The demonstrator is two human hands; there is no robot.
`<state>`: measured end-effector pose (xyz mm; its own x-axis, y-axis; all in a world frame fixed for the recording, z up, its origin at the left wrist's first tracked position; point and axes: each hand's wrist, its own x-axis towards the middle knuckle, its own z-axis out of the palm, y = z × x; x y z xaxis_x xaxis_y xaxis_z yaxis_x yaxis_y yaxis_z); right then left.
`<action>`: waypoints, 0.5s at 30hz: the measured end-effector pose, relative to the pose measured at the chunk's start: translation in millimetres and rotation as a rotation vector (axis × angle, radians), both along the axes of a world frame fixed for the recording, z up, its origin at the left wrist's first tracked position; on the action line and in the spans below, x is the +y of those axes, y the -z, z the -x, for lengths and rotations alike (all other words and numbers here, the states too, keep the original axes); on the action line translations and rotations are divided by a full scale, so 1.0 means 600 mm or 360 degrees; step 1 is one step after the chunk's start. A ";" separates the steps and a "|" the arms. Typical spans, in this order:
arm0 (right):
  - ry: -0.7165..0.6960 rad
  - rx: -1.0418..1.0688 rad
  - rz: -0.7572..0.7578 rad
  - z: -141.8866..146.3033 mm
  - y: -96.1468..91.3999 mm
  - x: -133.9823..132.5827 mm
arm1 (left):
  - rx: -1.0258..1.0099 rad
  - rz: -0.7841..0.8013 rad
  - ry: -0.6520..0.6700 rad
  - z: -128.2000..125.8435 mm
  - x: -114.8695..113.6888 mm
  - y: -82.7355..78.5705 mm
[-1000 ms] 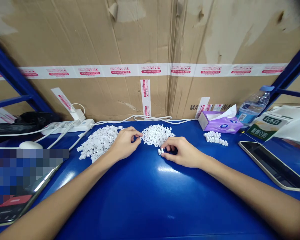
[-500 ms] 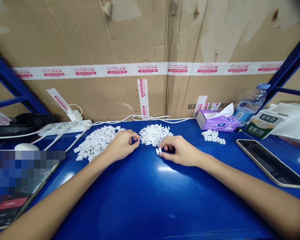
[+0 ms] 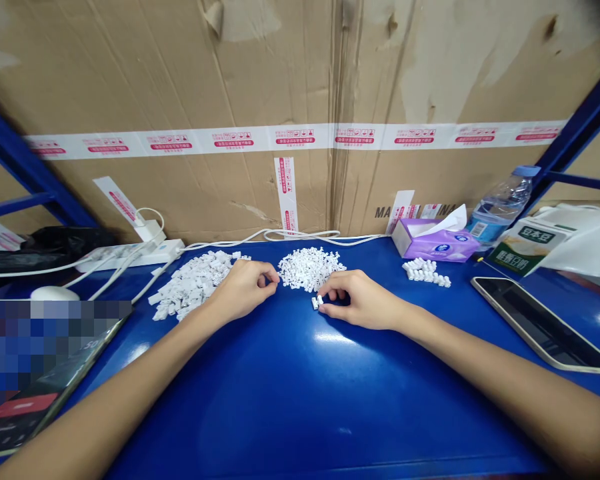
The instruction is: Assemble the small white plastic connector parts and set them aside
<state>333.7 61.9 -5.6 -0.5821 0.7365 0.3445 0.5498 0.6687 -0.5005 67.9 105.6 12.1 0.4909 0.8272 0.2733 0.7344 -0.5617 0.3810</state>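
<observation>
My right hand [image 3: 359,300] pinches a small white plastic piece [image 3: 317,303] between thumb and forefinger, just above the blue table or touching it. Left of it, my left hand [image 3: 245,287] has thumb and forefinger drawn together at the edge of a pile of tiny white plastic parts [image 3: 311,267]. What sits between those fingertips, if anything, is too small to make out. Behind my left wrist lies a larger pile of white plastic pieces [image 3: 193,283], partly covered by the hand. A small cluster of white pieces [image 3: 425,272] lies to the right.
A purple tissue box [image 3: 437,243], a water bottle [image 3: 503,203] and a green-and-white carton [image 3: 530,243] stand at the back right. A phone [image 3: 545,327] lies in front. White cables and a power strip [image 3: 135,255] are at the left, beside a partly blurred screen device [image 3: 45,380].
My left thumb and forefinger have come closer together, and the white speck at their tips no longer shows clearly. My right hand and its piece have hardly moved.
</observation>
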 end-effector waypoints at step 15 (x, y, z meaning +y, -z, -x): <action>-0.0023 -0.0057 0.0008 0.004 -0.004 -0.006 | -0.0450 0.0247 0.0499 -0.047 -0.056 0.007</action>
